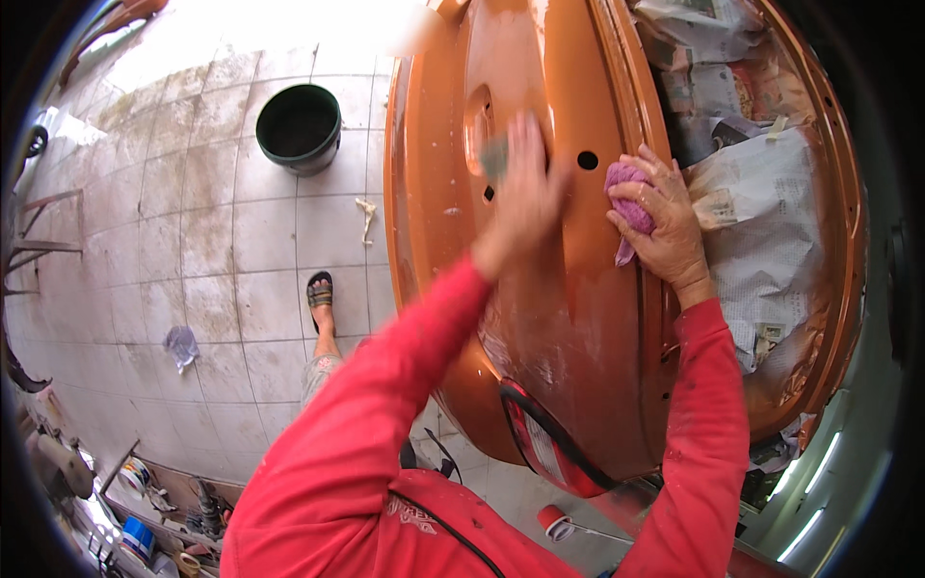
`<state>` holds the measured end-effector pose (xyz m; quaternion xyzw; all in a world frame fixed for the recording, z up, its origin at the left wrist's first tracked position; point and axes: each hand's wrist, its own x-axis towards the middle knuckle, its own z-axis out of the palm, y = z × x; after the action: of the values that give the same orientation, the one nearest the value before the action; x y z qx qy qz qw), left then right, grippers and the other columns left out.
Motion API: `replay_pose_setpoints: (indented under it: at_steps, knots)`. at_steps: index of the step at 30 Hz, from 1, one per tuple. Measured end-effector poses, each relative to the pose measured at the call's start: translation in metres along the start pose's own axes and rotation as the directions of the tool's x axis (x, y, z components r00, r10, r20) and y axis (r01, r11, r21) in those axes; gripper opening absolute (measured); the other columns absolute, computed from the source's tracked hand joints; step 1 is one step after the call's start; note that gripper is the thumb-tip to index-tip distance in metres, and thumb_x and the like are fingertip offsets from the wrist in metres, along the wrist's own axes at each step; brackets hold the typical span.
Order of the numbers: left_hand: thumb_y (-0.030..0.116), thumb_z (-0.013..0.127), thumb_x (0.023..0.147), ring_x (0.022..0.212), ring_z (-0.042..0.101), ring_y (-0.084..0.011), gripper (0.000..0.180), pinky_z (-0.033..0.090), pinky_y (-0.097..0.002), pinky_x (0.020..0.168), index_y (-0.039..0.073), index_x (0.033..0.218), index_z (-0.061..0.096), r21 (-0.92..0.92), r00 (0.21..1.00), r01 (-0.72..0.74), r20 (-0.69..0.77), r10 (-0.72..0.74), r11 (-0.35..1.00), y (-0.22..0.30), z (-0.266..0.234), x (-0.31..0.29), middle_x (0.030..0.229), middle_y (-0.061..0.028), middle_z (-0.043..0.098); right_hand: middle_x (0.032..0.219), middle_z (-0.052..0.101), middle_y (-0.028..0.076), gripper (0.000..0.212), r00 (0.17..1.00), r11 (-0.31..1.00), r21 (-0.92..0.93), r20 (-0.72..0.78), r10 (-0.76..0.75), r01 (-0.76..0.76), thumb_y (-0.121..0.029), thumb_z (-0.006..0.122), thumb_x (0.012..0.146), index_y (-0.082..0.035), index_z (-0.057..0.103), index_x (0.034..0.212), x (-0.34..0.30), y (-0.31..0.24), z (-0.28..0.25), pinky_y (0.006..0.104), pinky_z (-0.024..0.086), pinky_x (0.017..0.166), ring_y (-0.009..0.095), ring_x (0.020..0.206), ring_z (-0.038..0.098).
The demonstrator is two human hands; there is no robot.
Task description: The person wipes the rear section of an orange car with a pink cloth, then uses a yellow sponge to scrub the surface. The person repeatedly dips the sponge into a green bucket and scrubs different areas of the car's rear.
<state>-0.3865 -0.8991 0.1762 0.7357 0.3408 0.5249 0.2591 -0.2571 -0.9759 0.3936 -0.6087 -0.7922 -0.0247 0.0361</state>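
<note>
My left hand (525,183), smeared by motion, lies along the wet orange car panel (588,289). Under its fingers shows the edge of a flat, dull green piece (494,157) that looks like sandpaper. My right hand (665,223) is closed round a bunched pink-purple cloth (631,197) and rests on the panel's right edge. Between the hands is a round black hole (587,160) in the panel. Left of my left hand sits a recessed handle area, partly covered by the green piece. Pale wet streaks run over the lower panel.
Newspaper sheets (771,231) cover the opening right of the panel. A red-and-clear tail light (544,438) sits at its lower corner. On the tiled floor (207,260) stand a dark bucket (299,125) and, nearer me, a red-rimmed roll-like item (554,520). Shelf clutter fills the lower left.
</note>
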Motion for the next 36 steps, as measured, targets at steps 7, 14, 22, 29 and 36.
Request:
replay_pose_setpoints:
  at_steps: [7, 14, 22, 29, 36]
  knots:
    - [0.04, 0.061, 0.108, 0.167, 0.008, -0.0491, 0.094, 0.016, -0.0561, 0.134, -0.001, 0.174, 0.008, -0.328, 0.968, 0.25, 0.112, -0.225, 0.911, 0.083, -0.025, -0.087, 0.179, -0.0336, 0.006, 0.148, 0.066, 0.008, 0.031, 1.0, 0.999, -0.042, 0.01, -0.029, 0.03, -0.024, 0.087, 0.086, -0.019, 0.075, 0.114, -0.003, 0.01, 0.003, 0.0576, 0.034, 0.126, 0.038, 0.15, 0.05]
    - [0.049, 0.052, 0.111, 0.166, 0.013, -0.0466, 0.09, 0.02, -0.048, 0.134, -0.007, 0.17, 0.015, -0.313, 0.953, 0.286, 0.186, -0.237, 0.905, 0.048, -0.034, -0.067, 0.177, -0.0346, 0.013, 0.134, 0.068, 0.012, 0.039, 0.997, 0.997, -0.013, -0.031, -0.076, 0.076, -0.03, 0.095, 0.076, -0.015, 0.073, 0.104, 0.005, -0.001, 0.001, 0.0523, 0.045, 0.114, 0.04, 0.133, 0.06]
    - [0.05, 0.055, 0.11, 0.168, 0.005, -0.0464, 0.096, 0.01, -0.054, 0.135, -0.011, 0.17, 0.01, -0.33, 0.88, 0.474, 0.218, -0.423, 0.816, 0.124, -0.048, -0.208, 0.178, -0.0341, 0.006, 0.118, 0.067, 0.013, 0.04, 0.997, 0.996, -0.047, 0.0, -0.077, 0.077, -0.029, 0.098, 0.073, -0.012, 0.07, 0.096, 0.006, -0.001, 0.004, 0.0505, 0.05, 0.101, 0.038, 0.114, 0.062]
    - [0.016, 0.049, 0.113, 0.153, 0.034, -0.0586, 0.042, 0.026, -0.0607, 0.131, -0.009, 0.146, 0.047, 0.182, 0.941, 0.334, -0.013, -0.337, 0.925, -0.088, 0.007, -0.098, 0.161, -0.0444, 0.034, 0.105, 0.07, 0.004, 0.039, 0.984, 0.979, -0.197, -0.18, 0.01, -0.046, -0.036, 0.096, 0.078, -0.015, 0.072, 0.1, 0.056, -0.029, 0.044, 0.0468, 0.053, 0.092, 0.032, 0.104, 0.066]
    - [0.049, 0.052, 0.111, 0.168, 0.005, -0.0429, 0.096, 0.009, -0.0493, 0.136, -0.012, 0.17, 0.007, -0.292, 0.784, 0.62, 0.212, -0.583, 0.728, 0.081, -0.021, -0.267, 0.179, -0.0333, 0.006, 0.105, 0.072, 0.005, 0.038, 0.936, 0.922, -0.29, -0.312, 0.162, -0.256, -0.035, 0.095, 0.083, -0.012, 0.072, 0.102, 0.045, -0.02, 0.048, 0.0464, 0.054, 0.092, 0.031, 0.103, 0.069]
